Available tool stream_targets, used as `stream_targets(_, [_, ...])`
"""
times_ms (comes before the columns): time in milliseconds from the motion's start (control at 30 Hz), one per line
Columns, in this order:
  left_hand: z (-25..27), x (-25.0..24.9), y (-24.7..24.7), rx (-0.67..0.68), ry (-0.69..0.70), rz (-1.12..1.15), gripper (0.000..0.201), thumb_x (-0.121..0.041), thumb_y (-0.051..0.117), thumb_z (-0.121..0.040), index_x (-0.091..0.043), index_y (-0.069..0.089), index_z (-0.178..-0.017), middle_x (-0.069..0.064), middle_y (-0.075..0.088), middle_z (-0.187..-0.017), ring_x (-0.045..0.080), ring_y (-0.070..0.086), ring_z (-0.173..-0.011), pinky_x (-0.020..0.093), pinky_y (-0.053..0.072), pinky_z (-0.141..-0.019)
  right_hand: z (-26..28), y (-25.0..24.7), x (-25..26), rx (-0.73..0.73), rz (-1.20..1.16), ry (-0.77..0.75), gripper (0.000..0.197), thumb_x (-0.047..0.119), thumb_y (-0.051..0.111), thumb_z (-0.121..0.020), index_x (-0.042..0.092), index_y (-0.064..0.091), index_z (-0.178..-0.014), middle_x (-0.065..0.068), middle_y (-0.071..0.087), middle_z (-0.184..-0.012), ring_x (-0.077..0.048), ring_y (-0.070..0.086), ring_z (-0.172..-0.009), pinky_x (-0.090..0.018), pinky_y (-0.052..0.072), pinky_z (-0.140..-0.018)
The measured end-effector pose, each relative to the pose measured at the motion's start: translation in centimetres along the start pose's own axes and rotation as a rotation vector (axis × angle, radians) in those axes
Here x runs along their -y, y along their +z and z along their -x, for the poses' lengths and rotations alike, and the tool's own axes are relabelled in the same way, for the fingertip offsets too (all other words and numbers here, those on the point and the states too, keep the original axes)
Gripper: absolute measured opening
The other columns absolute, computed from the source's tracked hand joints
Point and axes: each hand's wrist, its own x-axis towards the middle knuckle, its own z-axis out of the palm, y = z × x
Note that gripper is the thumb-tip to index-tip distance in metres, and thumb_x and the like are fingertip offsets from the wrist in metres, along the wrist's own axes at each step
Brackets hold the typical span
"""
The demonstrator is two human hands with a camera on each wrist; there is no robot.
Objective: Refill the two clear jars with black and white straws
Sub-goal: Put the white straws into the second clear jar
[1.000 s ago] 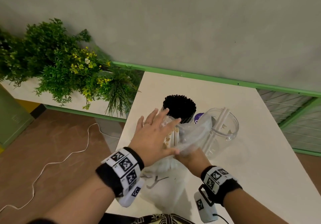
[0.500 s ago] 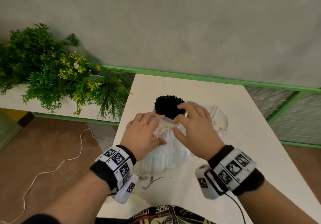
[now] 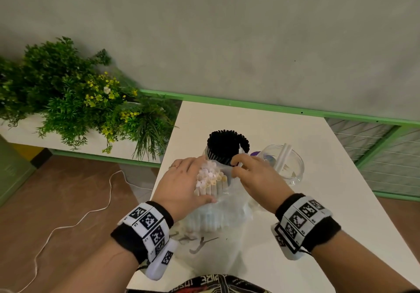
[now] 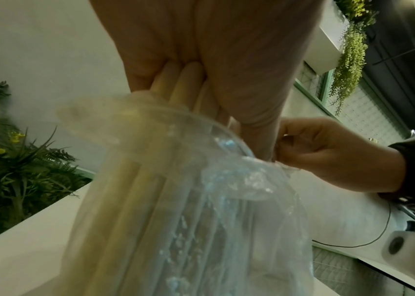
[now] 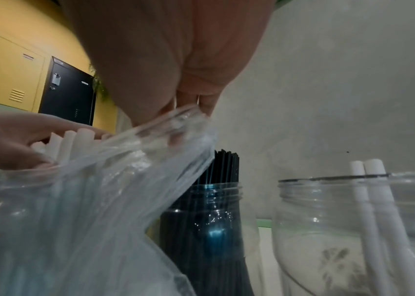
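Note:
A bundle of white straws (image 3: 210,179) stands upright in a clear plastic bag (image 3: 218,215) on the white table (image 3: 318,213). My left hand (image 3: 181,186) grips the top of the white straws (image 4: 183,86), with its thumb on the near side. My right hand (image 3: 254,174) pinches the bag's open rim (image 5: 175,122) beside the straws (image 5: 74,140). Behind stands a clear jar packed with black straws (image 3: 227,145). To its right a clear jar (image 3: 284,165) holds two white straws (image 5: 368,180).
A white planter with green plants and yellow flowers (image 3: 79,101) runs along the left. A green rail (image 3: 272,108) and grey wall back the table. A white cable (image 3: 68,224) lies on the brown floor at left.
The right hand came from under the bag to pinch its rim. The left hand closed round the straw tops. The bag has slid down, baring the straw ends.

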Motion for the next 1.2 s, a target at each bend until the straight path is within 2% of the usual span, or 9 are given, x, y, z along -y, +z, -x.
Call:
stream_targets(167, [0.0, -0.6, -0.1, 0.013, -0.035, -0.02, 0.097, -0.071, 0.059, -0.07, -0.027, 0.019, -0.147, -0.009, 0.043, -0.134, 0.013, 0.035, -0.124, 0.022, 0.024, -0.105, 0.0, 0.6, -0.2, 0.029, -0.09, 0.195, 0.038, 0.005, 0.071, -0.073, 0.024, 0.068, -0.107, 0.008, 0.068, -0.1, -0.021, 0.06, -0.087, -0.041, 0.043, -0.081])
stream_targets(267, [0.1, -0.7, -0.2, 0.006, -0.042, 0.003, 0.095, -0.069, 0.062, -0.069, -0.03, 0.021, -0.146, -0.011, 0.045, -0.131, 0.011, 0.037, -0.122, 0.02, 0.024, -0.103, -0.3, 0.2, 0.0, 0.078, -0.226, 0.267, 0.038, 0.01, 0.062, -0.084, 0.028, 0.062, -0.117, 0.013, 0.063, -0.098, -0.013, 0.054, -0.093, -0.036, 0.032, -0.088])
stream_targets(400, [0.3, -1.0, -0.4, 0.015, -0.039, 0.02, 0.098, -0.068, 0.065, -0.066, -0.033, 0.019, -0.144, -0.01, 0.046, -0.131, 0.012, 0.039, -0.121, 0.02, 0.027, -0.101, -0.4, 0.3, 0.0, 0.068, -0.423, 0.317, 0.04, 0.006, 0.055, -0.087, 0.029, 0.06, -0.119, 0.014, 0.055, -0.093, -0.005, 0.057, -0.078, -0.031, 0.038, -0.084])
stream_targets(500, [0.1, -1.0, -0.8, 0.066, -0.038, -0.009, 0.101, -0.074, 0.064, -0.062, -0.035, 0.018, -0.142, -0.009, 0.047, -0.133, 0.014, 0.042, -0.121, 0.025, 0.034, -0.099, -0.3, 0.7, 0.0, 0.211, -0.373, 0.3, 0.043, 0.011, 0.049, -0.091, 0.03, 0.051, -0.129, 0.008, 0.053, -0.104, -0.011, 0.056, -0.077, -0.034, 0.04, -0.08])
stream_targets(667, [-0.2, -1.2, -1.4, 0.107, 0.026, -0.111, 0.095, -0.083, 0.054, -0.06, -0.043, 0.016, -0.138, -0.007, 0.054, -0.115, 0.016, 0.05, -0.109, 0.029, 0.042, -0.086, -0.2, 0.5, 0.7, 0.406, -0.205, 0.29, 0.053, 0.024, 0.045, -0.095, 0.035, 0.03, -0.144, 0.004, 0.05, -0.121, -0.019, 0.056, -0.101, -0.043, 0.038, -0.095])
stream_targets(867, [0.1, -0.7, -1.1, 0.15, -0.019, -0.153, 0.091, -0.093, 0.041, -0.053, -0.045, 0.036, -0.13, -0.011, 0.051, -0.11, 0.014, 0.049, -0.106, 0.03, 0.044, -0.082, 0.3, 0.8, 1.3, 0.485, -0.144, 0.272, 0.05, 0.027, 0.044, -0.095, 0.031, 0.034, -0.143, 0.002, 0.053, -0.132, -0.02, 0.052, -0.117, -0.041, 0.036, -0.099])
stream_targets(1000, [-0.1, -0.2, -1.1, 0.148, -0.069, -0.196, 0.095, -0.097, 0.032, -0.048, -0.038, 0.048, -0.12, -0.011, 0.051, -0.109, 0.015, 0.049, -0.106, 0.032, 0.046, -0.082, 1.4, 1.6, 1.2, 0.451, -0.019, 0.218, 0.039, 0.035, 0.045, -0.094, 0.022, 0.053, -0.129, -0.002, 0.05, -0.121, -0.025, 0.048, -0.11, -0.04, 0.046, -0.089])
stream_targets(1100, [0.0, 0.0, -1.3, 0.12, -0.023, -0.155, 0.094, -0.093, 0.038, -0.052, -0.041, 0.039, -0.131, -0.012, 0.045, -0.13, 0.016, 0.043, -0.12, 0.037, 0.042, -0.094, 2.7, 2.0, 1.3, 0.307, 0.049, 0.191, 0.034, 0.039, 0.06, -0.081, 0.025, 0.063, -0.112, 0.001, 0.056, -0.107, -0.023, 0.051, -0.095, -0.041, 0.05, -0.078])
stream_targets(1200, [-0.1, -0.6, -1.4, 0.106, 0.181, -0.231, 0.098, -0.085, 0.043, -0.06, -0.045, 0.01, -0.143, -0.012, 0.018, -0.153, 0.018, 0.02, -0.141, 0.048, 0.02, -0.114, 3.1, 2.4, 2.2, 0.153, 0.023, 0.154, 0.049, 0.036, 0.076, -0.064, 0.024, 0.064, -0.11, 0.004, 0.058, -0.105, -0.021, 0.05, -0.093, -0.036, 0.047, -0.073])
